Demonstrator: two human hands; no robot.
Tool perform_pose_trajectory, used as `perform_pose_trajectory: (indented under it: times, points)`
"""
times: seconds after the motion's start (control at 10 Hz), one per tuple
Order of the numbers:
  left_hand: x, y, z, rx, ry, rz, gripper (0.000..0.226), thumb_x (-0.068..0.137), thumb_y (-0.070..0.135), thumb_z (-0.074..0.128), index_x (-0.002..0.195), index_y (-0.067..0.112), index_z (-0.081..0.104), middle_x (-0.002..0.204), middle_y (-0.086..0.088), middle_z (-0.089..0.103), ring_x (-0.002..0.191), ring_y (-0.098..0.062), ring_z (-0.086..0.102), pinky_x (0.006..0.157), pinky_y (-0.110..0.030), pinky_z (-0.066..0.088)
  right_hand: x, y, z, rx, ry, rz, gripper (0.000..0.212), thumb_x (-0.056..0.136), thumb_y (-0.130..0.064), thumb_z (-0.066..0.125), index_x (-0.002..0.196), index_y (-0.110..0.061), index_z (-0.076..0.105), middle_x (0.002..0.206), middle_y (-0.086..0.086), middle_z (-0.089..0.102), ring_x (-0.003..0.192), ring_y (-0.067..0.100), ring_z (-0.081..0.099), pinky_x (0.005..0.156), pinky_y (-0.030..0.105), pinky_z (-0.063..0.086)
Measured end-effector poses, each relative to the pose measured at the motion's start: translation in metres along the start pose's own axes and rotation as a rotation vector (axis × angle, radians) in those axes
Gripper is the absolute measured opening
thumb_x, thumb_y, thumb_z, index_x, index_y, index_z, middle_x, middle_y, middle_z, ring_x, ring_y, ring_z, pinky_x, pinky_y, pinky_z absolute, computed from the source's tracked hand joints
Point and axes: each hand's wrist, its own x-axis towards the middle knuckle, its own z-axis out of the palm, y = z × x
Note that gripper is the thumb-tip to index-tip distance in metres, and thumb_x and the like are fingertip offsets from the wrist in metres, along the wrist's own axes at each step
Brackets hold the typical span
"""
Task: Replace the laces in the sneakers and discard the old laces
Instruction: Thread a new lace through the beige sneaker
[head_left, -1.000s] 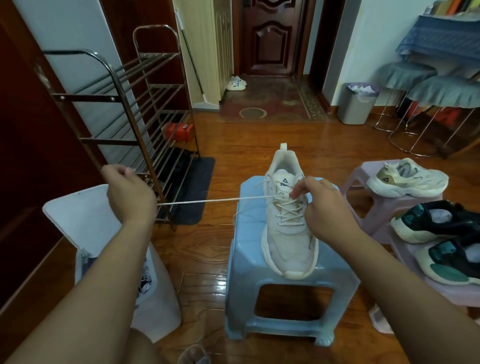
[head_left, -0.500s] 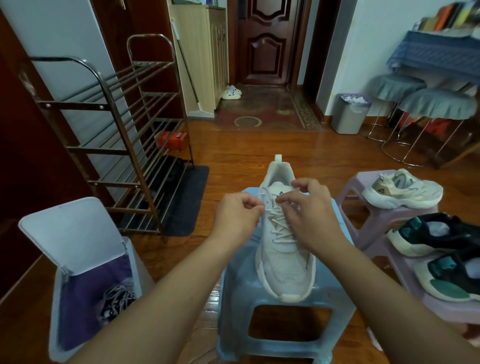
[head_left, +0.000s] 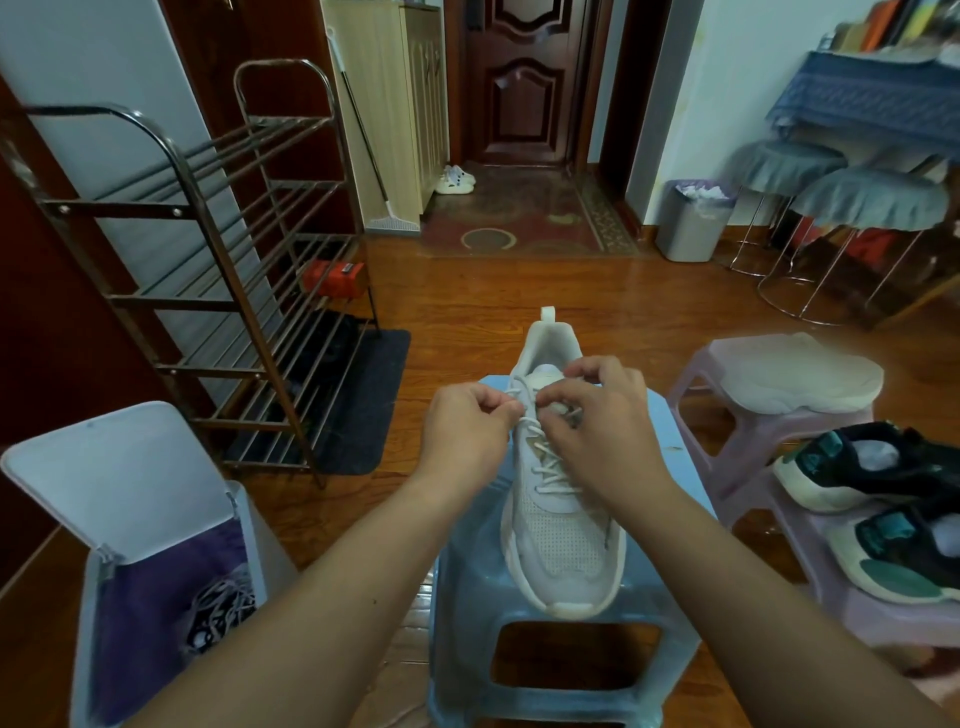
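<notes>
A cream sneaker (head_left: 561, 530) stands on a light blue plastic stool (head_left: 467, 587), toe toward me. A white lace (head_left: 545, 457) criss-crosses its eyelets. My left hand (head_left: 467, 431) pinches the lace at the left side of the tongue. My right hand (head_left: 597, 421) pinches the lace over the upper eyelets, hiding the tongue. A white flip-lid bin (head_left: 124, 493) at the lower left stands with its lid up and holds a tangle of old laces (head_left: 218, 613) in a purple liner.
A metal shoe rack (head_left: 218, 270) stands left on a dark mat. To the right, a pink stool (head_left: 727, 415) carries a second cream sneaker (head_left: 800, 379), and two black-and-teal sneakers (head_left: 883, 499) sit lower. A grey waste bin (head_left: 693, 223) stands by the far wall.
My left hand, which had pulled the lace far out to the left, has come back to the shoe. Both hands now pinch the lace at the top eyelets.
</notes>
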Motion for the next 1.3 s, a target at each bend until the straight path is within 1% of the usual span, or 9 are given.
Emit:
perform_pose_trajectory:
  times: [0.4,0.6,0.7,0.8,0.9,1.0,1.1,1.2,1.3]
  points:
    - [0.003,-0.008,-0.006,-0.209,-0.189,0.065,0.014,0.102,0.012,0.061,0.094,0.005,0.071,0.077,-0.008,0.072,0.067,-0.017,0.065,0.067,-0.029,0.058,0.005,-0.006,0.0,0.036,-0.005,0.086,0.01,0.089,-0.026,0.075,0.097,-0.025,0.081,0.118,-0.012,0.05,0.11,0.007,0.029,0.084,0.009,0.024]
    - [-0.004,-0.012,-0.001,0.066,-0.094,0.375,0.014,0.102,0.024,0.058,0.113,0.033,0.058,0.09,0.004,0.071,0.083,-0.013,0.068,0.073,-0.037,0.058,0.006,-0.009,0.003,0.011,-0.024,0.073,0.014,0.094,-0.031,0.068,0.1,-0.026,0.08,0.121,-0.012,0.046,0.11,0.004,0.023,0.08,0.009,0.027]
    - [-0.004,-0.008,-0.001,0.288,-0.13,0.484,0.025,0.104,0.027,0.051,0.126,0.034,0.06,0.11,0.007,0.062,0.101,-0.01,0.059,0.083,-0.028,0.05,0.004,-0.007,0.002,0.041,-0.008,0.018,0.013,0.095,-0.026,0.067,0.096,-0.022,0.079,0.119,-0.016,0.043,0.111,0.003,0.027,0.084,0.002,0.028]
    - [-0.001,-0.008,-0.004,0.376,-0.103,0.475,0.019,0.102,0.031,0.05,0.118,0.034,0.06,0.104,0.012,0.057,0.093,-0.005,0.055,0.072,-0.024,0.046,0.005,0.004,-0.018,0.137,0.04,0.039,0.009,0.093,-0.019,0.067,0.088,-0.022,0.073,0.121,-0.016,0.052,0.11,0.006,0.046,0.095,0.019,0.04]
    - [-0.001,-0.01,-0.003,0.359,-0.114,0.467,0.019,0.103,0.033,0.049,0.118,0.035,0.06,0.104,0.017,0.054,0.092,-0.001,0.053,0.072,-0.023,0.043,0.015,0.036,-0.064,0.44,0.166,0.433,0.013,0.097,-0.015,0.06,0.103,-0.017,0.072,0.12,-0.002,0.069,0.098,0.024,0.067,0.09,0.045,0.056]
    - [-0.001,-0.01,-0.002,0.328,-0.101,0.452,0.019,0.103,0.034,0.051,0.119,0.037,0.061,0.103,0.017,0.054,0.091,0.0,0.054,0.073,-0.024,0.044,0.016,0.069,-0.102,1.495,0.488,0.782,0.021,0.104,-0.01,0.045,0.118,-0.003,0.058,0.114,0.011,0.07,0.096,0.021,0.073,0.089,0.042,0.06]
    - [0.0,-0.011,-0.002,0.301,-0.126,0.412,0.023,0.1,0.04,0.056,0.124,0.041,0.058,0.108,0.019,0.051,0.096,-0.001,0.055,0.076,-0.023,0.045,0.012,0.068,-0.095,1.634,0.371,0.848,0.019,0.105,-0.015,0.04,0.089,-0.012,0.05,0.075,-0.003,0.046,0.054,0.005,0.044,0.049,0.02,0.044]
    - [0.0,-0.014,-0.003,0.345,-0.206,0.371,0.039,0.094,0.048,0.063,0.131,0.05,0.048,0.118,0.021,0.045,0.107,-0.001,0.052,0.082,-0.026,0.046,0.013,0.048,-0.076,0.583,-0.022,0.454,0.024,0.103,-0.038,0.05,0.086,-0.022,0.057,0.067,-0.004,0.045,0.05,0.008,0.039,0.045,0.023,0.034]
    - [0.001,-0.015,-0.006,0.391,-0.211,0.373,0.045,0.092,0.051,0.064,0.131,0.053,0.043,0.122,0.02,0.044,0.109,-0.004,0.052,0.086,-0.033,0.05,0.005,0.039,-0.062,-0.137,-0.376,-0.004,0.022,0.092,-0.054,0.063,0.092,-0.034,0.071,0.066,-0.01,0.062,0.055,0.001,0.053,0.054,0.02,0.042]
